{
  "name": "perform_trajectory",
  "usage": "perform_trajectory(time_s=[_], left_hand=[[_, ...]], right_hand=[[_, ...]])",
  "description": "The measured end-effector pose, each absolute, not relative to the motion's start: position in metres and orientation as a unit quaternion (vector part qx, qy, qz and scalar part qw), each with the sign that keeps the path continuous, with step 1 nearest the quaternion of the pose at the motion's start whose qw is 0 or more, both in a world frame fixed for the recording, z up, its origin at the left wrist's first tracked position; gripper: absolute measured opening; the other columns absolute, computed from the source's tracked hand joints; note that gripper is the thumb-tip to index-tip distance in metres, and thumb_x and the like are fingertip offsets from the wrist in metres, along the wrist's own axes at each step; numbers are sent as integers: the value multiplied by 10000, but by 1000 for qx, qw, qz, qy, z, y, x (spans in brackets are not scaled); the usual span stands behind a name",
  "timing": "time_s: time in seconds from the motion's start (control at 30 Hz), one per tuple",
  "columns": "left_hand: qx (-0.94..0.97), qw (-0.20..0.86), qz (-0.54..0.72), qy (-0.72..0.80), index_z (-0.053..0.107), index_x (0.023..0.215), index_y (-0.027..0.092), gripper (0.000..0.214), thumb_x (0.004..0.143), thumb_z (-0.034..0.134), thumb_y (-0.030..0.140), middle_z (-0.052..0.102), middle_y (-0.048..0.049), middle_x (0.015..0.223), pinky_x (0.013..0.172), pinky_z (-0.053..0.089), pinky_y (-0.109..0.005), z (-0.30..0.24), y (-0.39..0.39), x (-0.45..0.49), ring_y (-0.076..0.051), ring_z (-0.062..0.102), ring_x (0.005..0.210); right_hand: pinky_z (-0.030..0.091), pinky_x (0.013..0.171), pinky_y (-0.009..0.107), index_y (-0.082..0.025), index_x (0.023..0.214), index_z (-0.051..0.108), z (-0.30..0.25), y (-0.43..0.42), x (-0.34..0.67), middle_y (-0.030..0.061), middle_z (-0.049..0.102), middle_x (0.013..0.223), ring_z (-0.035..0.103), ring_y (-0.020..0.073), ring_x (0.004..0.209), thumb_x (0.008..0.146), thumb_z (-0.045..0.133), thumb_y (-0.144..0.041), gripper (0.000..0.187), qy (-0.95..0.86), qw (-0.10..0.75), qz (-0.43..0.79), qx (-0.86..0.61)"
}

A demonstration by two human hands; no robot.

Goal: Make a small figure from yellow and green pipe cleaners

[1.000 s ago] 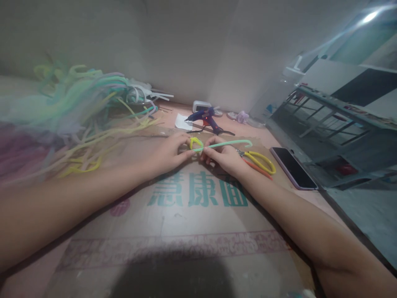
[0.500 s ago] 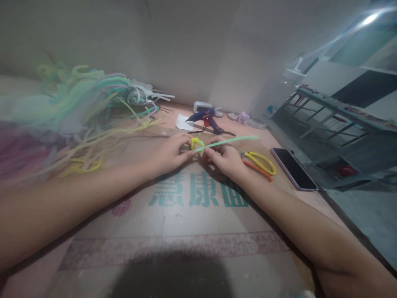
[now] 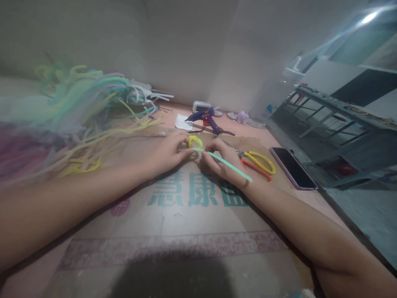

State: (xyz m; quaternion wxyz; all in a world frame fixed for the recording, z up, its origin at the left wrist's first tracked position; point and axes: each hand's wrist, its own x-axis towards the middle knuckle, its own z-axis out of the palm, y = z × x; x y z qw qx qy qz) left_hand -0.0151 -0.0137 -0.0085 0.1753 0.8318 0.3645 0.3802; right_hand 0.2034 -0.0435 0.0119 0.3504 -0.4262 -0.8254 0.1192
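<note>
My left hand (image 3: 176, 151) is closed, pinching a small loop of yellow pipe cleaner (image 3: 194, 142) between thumb and fingers. A light green pipe cleaner (image 3: 231, 165) runs from the lower side of that loop to the right. My right hand (image 3: 221, 155) has thumb and fingertips closed around the green stem close to the loop. The stem's free end slants down over the right wrist. Just right of that hand lie pliers (image 3: 256, 163) with one yellow and one orange handle.
Under my hands is a printed cardboard sheet (image 3: 173, 227). Behind it rests a blue glue gun (image 3: 204, 117) by a white paper piece (image 3: 182, 122). A blurred heap of coloured pipe cleaners (image 3: 93, 91) fills the left. A phone (image 3: 293, 167) lies near the table's right edge.
The green stem's free end has swung downward, from pointing right and slightly up to slanting across my right wrist. My right fingers have shifted slightly; the left hand keeps the yellow loop.
</note>
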Motion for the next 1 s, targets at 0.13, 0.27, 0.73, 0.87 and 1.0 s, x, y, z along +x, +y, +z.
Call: perform_trajectory(time_s=[0.13,0.27,0.73,0.87,1.0], left_hand=[[829,174,390,361,606,899,190,133,916,574,319,640,-79,1140,1005,461,-394,-10,-13,-15,-238,583,1116],[833,168,400,344,603,898,187,96,897,574,278,633,-92,1173,1022,459,-406,-11,-13,-15,-249,576,1151],[833,169,397,346,603,900,180,114,894,583,292,624,-108,1172,1022,459,-440,-10,-13,-14,-257,579,1142],[837,166,394,343,603,905,181,108,899,577,286,631,-97,1144,1000,464,-418,-9,-14,-14,-249,581,1115],[838,168,386,347,602,904,178,118,904,573,293,630,-93,1121,977,469,-403,-8,-15,-14,-239,587,1079]], right_hand=[[436,660,282,-229,878,563,7,-38,205,9,667,810,587,162,704,917,571,-400,175,-826,346,117,-429],[449,673,288,-229,929,588,3,-31,207,15,694,844,618,179,748,906,571,-358,133,-833,323,115,-434],[371,620,280,-226,832,529,4,-28,207,-18,604,715,545,162,664,868,550,-310,93,-826,298,99,-468],[358,638,287,-229,812,485,4,-28,207,-16,580,709,526,164,674,872,514,-289,90,-843,285,80,-450],[361,630,287,-232,838,473,5,-29,206,-11,593,729,548,172,683,857,501,-290,68,-836,277,87,-465]])
